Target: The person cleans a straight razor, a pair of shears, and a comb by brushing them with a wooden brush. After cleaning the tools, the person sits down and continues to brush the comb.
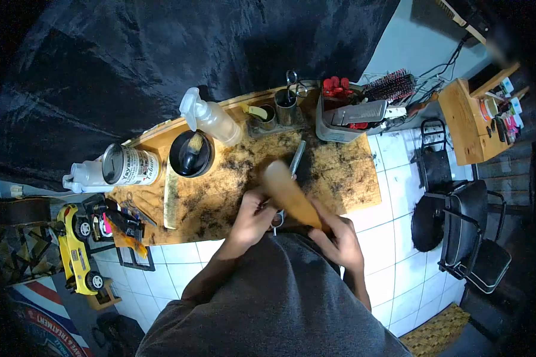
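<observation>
A wooden-handled brush (296, 201), blurred by motion, slants up from my right hand (339, 243), whose fingers and thumb are wrapped round its lower end. The pale, rounded end of the brush points away from me over the hair-strewn wooden table (345, 187). My left hand (255, 219) is just left of the brush, its fingers curled inward; what they hold, if anything, I cannot tell. Close by that hand show the metal finger rings of scissors (277, 221). Beyond the brush lies a narrow, toothed metal blade (298, 157).
A comb (171, 201), a dark bowl (175, 165) holding a shaving brush (192, 152), a tin (138, 167) and a spray bottle (221, 126) stand left. Metal cups (286, 110) and a bin of hairbrushes (338, 132) line the back. A black chair (461, 214) stands right.
</observation>
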Tool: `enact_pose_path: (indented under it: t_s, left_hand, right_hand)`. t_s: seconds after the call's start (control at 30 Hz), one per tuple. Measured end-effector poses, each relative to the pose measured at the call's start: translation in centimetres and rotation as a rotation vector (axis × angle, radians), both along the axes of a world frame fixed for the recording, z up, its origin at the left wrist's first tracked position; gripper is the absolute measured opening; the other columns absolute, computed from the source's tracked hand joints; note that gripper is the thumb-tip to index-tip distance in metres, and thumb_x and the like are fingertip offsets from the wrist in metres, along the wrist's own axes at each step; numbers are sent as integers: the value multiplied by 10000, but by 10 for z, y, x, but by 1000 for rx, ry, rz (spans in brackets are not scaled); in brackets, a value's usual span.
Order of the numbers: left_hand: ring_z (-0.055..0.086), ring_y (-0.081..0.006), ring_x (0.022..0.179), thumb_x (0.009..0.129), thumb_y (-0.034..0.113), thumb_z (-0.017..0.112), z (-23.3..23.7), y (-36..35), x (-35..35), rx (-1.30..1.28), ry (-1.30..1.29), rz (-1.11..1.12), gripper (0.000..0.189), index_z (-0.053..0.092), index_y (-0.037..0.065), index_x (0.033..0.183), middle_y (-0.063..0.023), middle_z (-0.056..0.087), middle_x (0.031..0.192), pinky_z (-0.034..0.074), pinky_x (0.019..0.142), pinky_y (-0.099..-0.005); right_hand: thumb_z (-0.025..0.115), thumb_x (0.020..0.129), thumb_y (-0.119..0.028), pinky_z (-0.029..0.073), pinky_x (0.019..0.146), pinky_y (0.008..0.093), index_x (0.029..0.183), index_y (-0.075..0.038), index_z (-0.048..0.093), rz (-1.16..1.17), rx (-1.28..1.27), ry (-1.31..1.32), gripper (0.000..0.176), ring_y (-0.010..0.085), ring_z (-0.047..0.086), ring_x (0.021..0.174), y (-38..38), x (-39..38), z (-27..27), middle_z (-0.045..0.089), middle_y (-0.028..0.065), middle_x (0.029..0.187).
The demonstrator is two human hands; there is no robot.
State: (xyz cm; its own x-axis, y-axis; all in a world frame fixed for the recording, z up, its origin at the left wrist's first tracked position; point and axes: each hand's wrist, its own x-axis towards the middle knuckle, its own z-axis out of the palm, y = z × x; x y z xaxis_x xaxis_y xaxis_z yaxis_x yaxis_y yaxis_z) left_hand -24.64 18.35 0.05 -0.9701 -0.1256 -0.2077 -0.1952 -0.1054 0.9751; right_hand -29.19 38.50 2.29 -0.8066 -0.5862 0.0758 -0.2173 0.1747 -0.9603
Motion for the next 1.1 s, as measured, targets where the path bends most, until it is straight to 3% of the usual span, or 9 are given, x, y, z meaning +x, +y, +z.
enact_pose_path:
  t_s: [0.07,0.13,0.2,0.4,0.6,0.83,1.0,1.03,1.1]
  left_hand:
    - [529,-82,966,957,62,471,1,-4,1,1014,-77,27,338,466,-27,1283,-47,579,1134,453,810,-212]
    - [540,-78,839,970,77,446,-4,-4,11,726,-95,19,316,494,-29,1264,-42,604,984,458,729,-204]
    - [528,-79,715,975,81,439,-8,-23,27,-113,-146,-241,299,523,-37,1235,-29,592,810,458,660,-211]
    - [521,-65,705,953,99,516,13,-9,32,33,-18,-172,255,571,-38,1159,-48,644,860,435,612,-215]
    - [540,-81,740,954,70,498,0,-5,27,135,112,28,166,587,-32,1049,-41,625,866,458,684,-219]
    - [515,-123,737,970,106,463,17,-2,22,386,-191,-10,206,547,0,1125,-49,595,920,427,644,-266]
    - [537,-209,892,969,448,376,28,-1,5,981,-236,279,465,508,26,1114,-75,565,952,434,778,-334]
    - [546,-260,983,948,552,312,6,-5,-4,1307,63,-61,601,491,22,1167,-128,579,1043,427,854,-382]
    - [495,-303,1155,941,569,303,10,-5,-2,1137,-70,-9,667,418,2,1274,-188,527,1213,402,939,-399]
  right_hand:
    - [718,790,-219,499,863,381,1270,-80,536,195,83,103,532,309,634,1012,6,-3,-2,640,206,1081]
    - [719,784,-239,518,813,382,1216,-110,593,207,183,53,468,309,656,938,6,-1,8,653,206,1023]
    - [707,796,-226,539,725,370,1233,-116,582,-19,358,24,467,295,681,831,11,0,1,670,185,968]
    - [661,822,-82,539,663,328,1277,-33,521,-338,271,35,479,267,696,789,8,-18,-1,679,185,932]
    - [724,778,-160,530,745,344,1156,-41,624,187,207,148,409,291,680,857,7,-16,5,663,197,1011]
    - [675,813,-120,525,736,334,1245,-12,539,-355,220,56,466,250,683,855,10,-28,-16,661,212,998]
    - [740,764,-168,515,807,334,1170,-5,605,218,-73,-56,458,235,680,880,24,-15,-6,674,178,1014]
    - [763,729,-160,521,787,330,1147,-1,620,286,-22,-8,469,254,682,873,19,-15,-2,675,188,999]
    - [803,680,-212,530,743,328,1095,-13,655,324,128,50,483,289,690,815,8,-11,4,686,195,905]
